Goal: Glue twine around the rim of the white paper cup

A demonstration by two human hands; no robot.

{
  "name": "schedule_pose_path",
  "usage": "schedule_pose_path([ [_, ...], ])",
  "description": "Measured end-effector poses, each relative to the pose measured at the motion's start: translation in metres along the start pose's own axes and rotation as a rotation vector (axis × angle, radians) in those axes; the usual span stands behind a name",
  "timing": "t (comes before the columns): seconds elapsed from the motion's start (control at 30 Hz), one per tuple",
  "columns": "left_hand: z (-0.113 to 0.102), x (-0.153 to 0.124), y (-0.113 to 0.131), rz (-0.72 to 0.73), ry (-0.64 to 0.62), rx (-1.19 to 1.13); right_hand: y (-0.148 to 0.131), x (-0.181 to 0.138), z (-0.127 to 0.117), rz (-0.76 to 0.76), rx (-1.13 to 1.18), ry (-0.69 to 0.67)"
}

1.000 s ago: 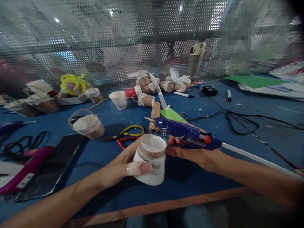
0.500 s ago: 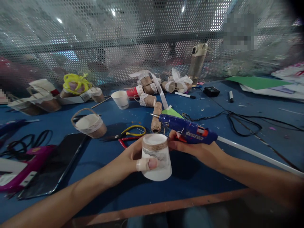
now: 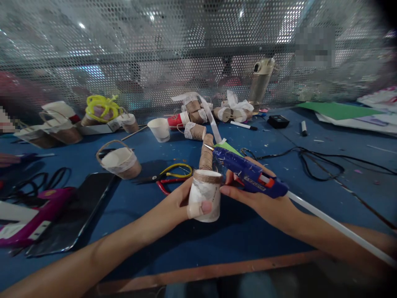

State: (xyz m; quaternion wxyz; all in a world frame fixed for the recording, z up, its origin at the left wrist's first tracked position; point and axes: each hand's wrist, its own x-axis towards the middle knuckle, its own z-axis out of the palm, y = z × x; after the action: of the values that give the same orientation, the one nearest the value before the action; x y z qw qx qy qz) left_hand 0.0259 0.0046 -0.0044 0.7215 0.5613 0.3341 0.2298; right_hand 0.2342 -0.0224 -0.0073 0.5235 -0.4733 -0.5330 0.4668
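My left hand (image 3: 182, 203) grips a white paper cup (image 3: 203, 196), with the bandaged thumb across its front and the fingers hidden behind. Brown twine (image 3: 207, 177) is wound around the cup's upper end. My right hand (image 3: 263, 203) is closed around a blue glue gun (image 3: 245, 167), whose nozzle points up and left, above and apart from the cup. A long white glue stick (image 3: 322, 214) sticks out of the gun's back. The right thumb and fingertips are close by the twine-wrapped end; whether they pinch a twine end I cannot tell. Behind the cup lies a roll of twine (image 3: 206, 152).
Pliers (image 3: 173, 170) with red and yellow handles, a small basket cup (image 3: 122, 161) and a phone (image 3: 77, 211) lie left. Several decorated cups (image 3: 194, 109) and a bottle (image 3: 261, 82) stand along the mesh partition. A black cable (image 3: 310, 155) crosses the right side. Another person's hand (image 3: 8, 159) shows at far left.
The cup has been turned and tilted in my left hand, shifting slightly up. My right hand has tilted the glue gun, nozzle slightly right. Another person's hand has appeared at far left.
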Motion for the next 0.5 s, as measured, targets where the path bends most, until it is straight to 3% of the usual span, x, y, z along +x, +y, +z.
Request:
schedule_pose_path([
  [0.23, -0.0012, -0.0039, 0.0055, 0.051, 0.11, -0.099, 0.001, -0.0032, 0.0002, -0.025, 0.061, -0.035],
  [0.5, -0.0017, -0.0027, 0.0034, 0.027, 0.12, -0.133, -0.0006, -0.0055, -0.0051, -0.13, 0.038, -0.172],
])
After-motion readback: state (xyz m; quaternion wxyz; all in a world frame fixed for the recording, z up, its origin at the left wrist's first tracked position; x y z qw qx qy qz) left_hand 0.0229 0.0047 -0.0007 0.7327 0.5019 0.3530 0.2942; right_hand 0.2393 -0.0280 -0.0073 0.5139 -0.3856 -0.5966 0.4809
